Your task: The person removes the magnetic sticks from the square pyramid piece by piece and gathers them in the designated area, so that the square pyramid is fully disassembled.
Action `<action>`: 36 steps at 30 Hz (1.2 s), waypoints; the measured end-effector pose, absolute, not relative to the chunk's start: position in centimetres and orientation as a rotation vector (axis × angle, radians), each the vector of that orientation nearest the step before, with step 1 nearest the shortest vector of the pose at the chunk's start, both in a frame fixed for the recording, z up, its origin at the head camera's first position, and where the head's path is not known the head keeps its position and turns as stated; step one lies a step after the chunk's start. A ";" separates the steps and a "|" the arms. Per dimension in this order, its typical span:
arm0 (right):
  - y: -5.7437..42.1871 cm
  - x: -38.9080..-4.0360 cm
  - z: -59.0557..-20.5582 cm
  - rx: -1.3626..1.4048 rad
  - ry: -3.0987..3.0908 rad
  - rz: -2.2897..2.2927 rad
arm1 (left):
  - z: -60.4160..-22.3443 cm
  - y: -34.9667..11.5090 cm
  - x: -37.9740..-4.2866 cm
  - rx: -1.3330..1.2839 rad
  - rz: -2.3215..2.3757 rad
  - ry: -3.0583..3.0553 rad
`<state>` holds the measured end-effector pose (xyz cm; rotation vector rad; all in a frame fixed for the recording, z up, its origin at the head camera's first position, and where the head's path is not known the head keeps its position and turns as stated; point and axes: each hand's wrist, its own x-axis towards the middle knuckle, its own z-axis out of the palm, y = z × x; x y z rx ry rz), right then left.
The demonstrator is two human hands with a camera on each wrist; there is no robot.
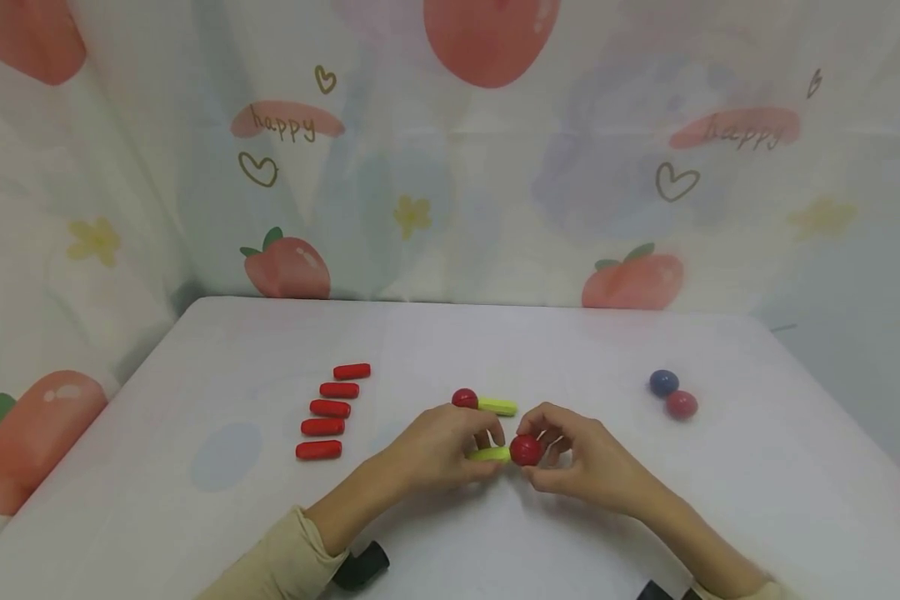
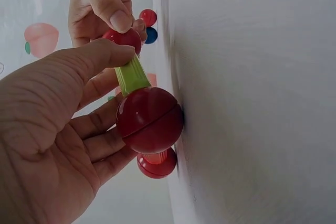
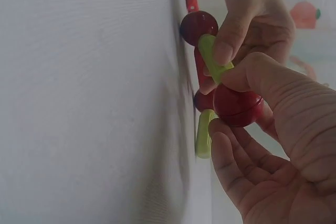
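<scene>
My left hand (image 1: 438, 450) pinches a yellow-green rod (image 1: 489, 454) between thumb and fingers. At the rod's right end, my right hand (image 1: 588, 458) holds a red ball (image 1: 525, 450) by thumb and fingertips. The left wrist view shows another red ball (image 2: 149, 119) on the rod's opposite end; the left hand hides it in the head view. Just beyond the hands, a second yellow-green rod (image 1: 497, 407) lies against a red ball (image 1: 465, 398). A red rod (image 3: 199, 66) shows beside that ball in the right wrist view, partly covered by the left fingers.
Several short red rods (image 1: 322, 427) lie in a slanted column on the left of the white table (image 1: 157, 500). A blue ball (image 1: 663, 382) and a red ball (image 1: 682, 405) sit together at the right. A printed curtain (image 1: 495, 192) hangs behind the table.
</scene>
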<state>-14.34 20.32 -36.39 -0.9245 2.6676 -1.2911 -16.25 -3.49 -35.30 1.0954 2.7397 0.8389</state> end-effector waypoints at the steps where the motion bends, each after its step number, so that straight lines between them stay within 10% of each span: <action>1: 20.3 -14.3 -36.4 -0.919 2.665 -1.295 | -35.3 -3.5 -16.2 1.094 0.841 2.738; 21: 23.6 -13.6 -35.4 -0.776 2.861 -1.236 | -35.3 -3.8 -15.9 1.013 0.962 2.756; 36: 32.9 -13.2 -35.3 -0.057 3.032 -0.883 | -35.2 -3.8 -15.8 1.040 0.963 2.742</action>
